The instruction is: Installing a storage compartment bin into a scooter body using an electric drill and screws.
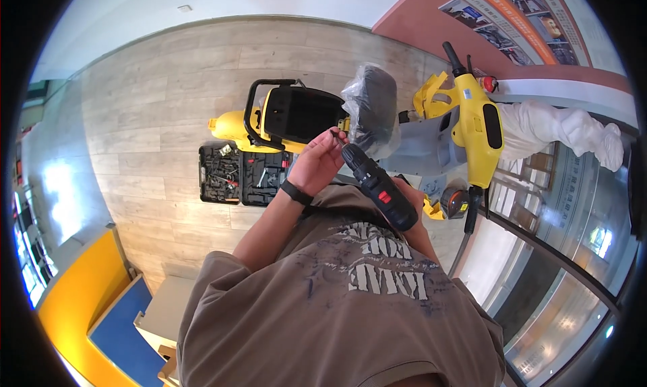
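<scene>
Drill (379, 188) held chest-high before the yellow scooter (465, 117), right hand (412, 199) fingers wrapped round its grip, left hand (318, 161) fingers pinched closed on the bit (336, 135) at its chuck.

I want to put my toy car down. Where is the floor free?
Free: wooden floor left of the open tool case and behind the yellow scooter. Crowded: between case, scooter and the hands on the drill.
</scene>
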The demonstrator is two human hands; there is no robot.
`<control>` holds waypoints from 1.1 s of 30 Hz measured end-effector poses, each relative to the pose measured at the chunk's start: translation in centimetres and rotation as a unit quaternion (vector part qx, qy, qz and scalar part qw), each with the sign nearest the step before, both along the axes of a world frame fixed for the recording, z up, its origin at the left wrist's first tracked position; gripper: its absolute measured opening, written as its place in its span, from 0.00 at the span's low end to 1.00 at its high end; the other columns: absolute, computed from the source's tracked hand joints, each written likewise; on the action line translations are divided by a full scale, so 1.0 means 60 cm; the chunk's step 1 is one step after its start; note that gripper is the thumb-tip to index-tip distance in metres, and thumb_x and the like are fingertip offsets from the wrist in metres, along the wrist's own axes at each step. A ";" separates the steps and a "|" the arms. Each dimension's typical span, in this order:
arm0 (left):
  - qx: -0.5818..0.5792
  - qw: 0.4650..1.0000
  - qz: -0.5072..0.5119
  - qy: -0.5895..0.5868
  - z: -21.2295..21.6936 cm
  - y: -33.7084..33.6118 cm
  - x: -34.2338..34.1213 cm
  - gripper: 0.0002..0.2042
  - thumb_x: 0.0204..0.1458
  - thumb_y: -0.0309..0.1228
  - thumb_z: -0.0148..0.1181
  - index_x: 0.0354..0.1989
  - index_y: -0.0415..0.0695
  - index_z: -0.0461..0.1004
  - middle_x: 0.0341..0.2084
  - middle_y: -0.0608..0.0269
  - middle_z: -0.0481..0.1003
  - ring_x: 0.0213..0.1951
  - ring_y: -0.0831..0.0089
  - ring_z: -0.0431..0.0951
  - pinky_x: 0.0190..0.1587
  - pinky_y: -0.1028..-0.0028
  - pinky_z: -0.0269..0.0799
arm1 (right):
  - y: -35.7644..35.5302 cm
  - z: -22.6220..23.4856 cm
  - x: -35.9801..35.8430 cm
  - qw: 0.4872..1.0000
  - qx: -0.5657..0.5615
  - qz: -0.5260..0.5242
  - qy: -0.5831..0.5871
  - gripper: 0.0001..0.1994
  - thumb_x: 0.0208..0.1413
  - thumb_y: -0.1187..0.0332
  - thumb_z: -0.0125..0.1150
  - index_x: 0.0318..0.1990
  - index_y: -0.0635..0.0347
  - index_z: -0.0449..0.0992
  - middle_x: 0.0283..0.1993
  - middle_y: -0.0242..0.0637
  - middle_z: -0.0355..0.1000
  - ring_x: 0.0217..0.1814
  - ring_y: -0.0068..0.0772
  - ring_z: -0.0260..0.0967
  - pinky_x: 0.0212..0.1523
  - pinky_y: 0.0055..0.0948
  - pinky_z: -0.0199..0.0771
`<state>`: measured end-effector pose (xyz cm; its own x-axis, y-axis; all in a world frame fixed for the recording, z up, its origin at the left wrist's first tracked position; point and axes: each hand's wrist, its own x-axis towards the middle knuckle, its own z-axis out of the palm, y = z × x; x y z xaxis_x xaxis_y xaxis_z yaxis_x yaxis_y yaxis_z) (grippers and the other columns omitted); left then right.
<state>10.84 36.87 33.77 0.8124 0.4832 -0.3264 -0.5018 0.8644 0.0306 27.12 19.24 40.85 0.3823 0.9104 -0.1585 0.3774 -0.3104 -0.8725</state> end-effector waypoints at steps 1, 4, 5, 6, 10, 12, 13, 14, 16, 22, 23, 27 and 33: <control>0.001 1.000 0.001 0.000 0.001 -0.003 0.001 0.10 0.63 0.31 0.55 0.49 0.44 0.72 0.44 0.67 0.75 0.49 0.76 0.74 0.55 0.72 0.70 | -0.002 -0.001 0.000 1.000 0.001 0.001 0.000 0.20 0.47 0.69 0.70 0.48 0.65 0.77 0.36 0.40 0.80 0.36 0.27 0.77 0.41 0.23 0.74; -0.015 1.000 -0.003 0.002 0.002 -0.012 0.008 0.10 0.62 0.34 0.56 0.49 0.48 0.72 0.44 0.68 0.75 0.50 0.73 0.75 0.56 0.71 0.69 | -0.005 0.000 0.000 0.999 0.022 -0.007 -0.026 0.20 0.46 0.69 0.70 0.48 0.65 0.77 0.36 0.40 0.80 0.36 0.28 0.78 0.40 0.24 0.74; -0.029 1.000 -0.007 -0.005 0.003 -0.014 0.010 0.09 0.62 0.34 0.57 0.48 0.48 0.73 0.45 0.68 0.75 0.50 0.73 0.75 0.56 0.70 0.69 | -0.004 0.003 0.001 0.998 0.033 0.002 -0.046 0.19 0.47 0.69 0.70 0.48 0.64 0.77 0.36 0.40 0.80 0.36 0.29 0.78 0.40 0.24 0.74; -0.043 0.999 -0.012 -0.011 0.004 -0.015 0.011 0.09 0.62 0.34 0.57 0.47 0.48 0.74 0.45 0.68 0.76 0.50 0.72 0.75 0.57 0.70 0.69 | -0.004 0.004 0.001 0.997 0.045 0.010 -0.065 0.19 0.47 0.70 0.69 0.48 0.64 0.78 0.36 0.40 0.80 0.36 0.29 0.78 0.40 0.24 0.74; -0.018 1.000 -0.019 -0.014 0.009 -0.013 0.014 0.09 0.62 0.34 0.57 0.47 0.48 0.75 0.45 0.68 0.76 0.51 0.72 0.75 0.56 0.69 0.69 | -0.016 -0.004 0.011 1.000 0.022 -0.008 0.005 0.19 0.47 0.71 0.69 0.49 0.63 0.78 0.36 0.39 0.80 0.36 0.27 0.77 0.40 0.24 0.74; -0.003 0.999 -0.037 -0.006 0.010 -0.013 0.014 0.08 0.62 0.34 0.57 0.47 0.48 0.75 0.45 0.68 0.77 0.51 0.72 0.75 0.56 0.68 0.70 | -0.023 -0.010 0.016 1.000 0.017 -0.002 -0.016 0.19 0.47 0.72 0.68 0.49 0.62 0.78 0.36 0.39 0.80 0.36 0.25 0.77 0.40 0.24 0.74; -0.001 0.999 -0.036 -0.004 0.012 -0.013 0.011 0.08 0.62 0.34 0.57 0.47 0.48 0.75 0.45 0.68 0.77 0.51 0.72 0.75 0.56 0.68 0.70 | -0.023 -0.008 0.016 1.000 0.019 0.000 -0.014 0.19 0.47 0.72 0.68 0.49 0.62 0.78 0.36 0.39 0.80 0.36 0.25 0.77 0.40 0.24 0.74; 0.012 0.999 -0.041 -0.005 0.014 -0.014 0.008 0.08 0.62 0.34 0.57 0.47 0.48 0.75 0.45 0.68 0.77 0.51 0.72 0.75 0.55 0.68 0.70 | -0.022 -0.004 0.016 1.000 0.017 0.005 -0.021 0.19 0.48 0.72 0.68 0.49 0.62 0.77 0.36 0.38 0.80 0.36 0.24 0.76 0.40 0.23 0.74; 0.025 0.999 -0.046 -0.007 0.014 -0.016 0.007 0.09 0.62 0.34 0.57 0.47 0.48 0.75 0.46 0.68 0.77 0.51 0.72 0.75 0.55 0.68 0.70 | -0.025 -0.005 0.016 0.999 0.015 0.011 -0.027 0.19 0.48 0.72 0.68 0.49 0.62 0.77 0.36 0.38 0.80 0.36 0.23 0.76 0.40 0.23 0.73; 0.005 1.000 -0.011 -0.006 0.011 -0.029 0.015 0.09 0.62 0.36 0.56 0.48 0.49 0.75 0.46 0.68 0.77 0.50 0.73 0.76 0.54 0.68 0.71 | -0.028 -0.017 0.016 0.997 0.075 0.013 0.006 0.18 0.49 0.73 0.67 0.50 0.64 0.77 0.37 0.35 0.79 0.38 0.19 0.73 0.41 0.22 0.72; -0.002 1.000 -0.007 -0.008 0.009 -0.030 0.016 0.09 0.63 0.36 0.56 0.47 0.49 0.75 0.46 0.68 0.77 0.50 0.73 0.76 0.53 0.69 0.71 | -0.028 -0.014 0.016 0.998 0.065 0.011 0.010 0.18 0.49 0.74 0.67 0.49 0.64 0.77 0.37 0.35 0.79 0.38 0.19 0.73 0.42 0.22 0.72; -0.035 0.999 -0.010 0.008 0.018 -0.025 0.012 0.09 0.64 0.36 0.54 0.46 0.48 0.75 0.45 0.68 0.77 0.49 0.74 0.76 0.51 0.70 0.72 | -0.027 -0.010 0.022 0.999 0.043 0.026 0.006 0.18 0.49 0.74 0.68 0.49 0.65 0.77 0.37 0.35 0.80 0.39 0.19 0.73 0.43 0.22 0.72; -0.010 1.000 0.002 0.006 0.020 -0.025 0.011 0.09 0.64 0.37 0.53 0.45 0.47 0.75 0.46 0.67 0.77 0.47 0.75 0.77 0.50 0.72 0.73 | -0.028 -0.012 0.024 0.999 0.041 0.027 0.017 0.19 0.47 0.75 0.69 0.49 0.65 0.77 0.39 0.36 0.80 0.39 0.20 0.74 0.43 0.22 0.73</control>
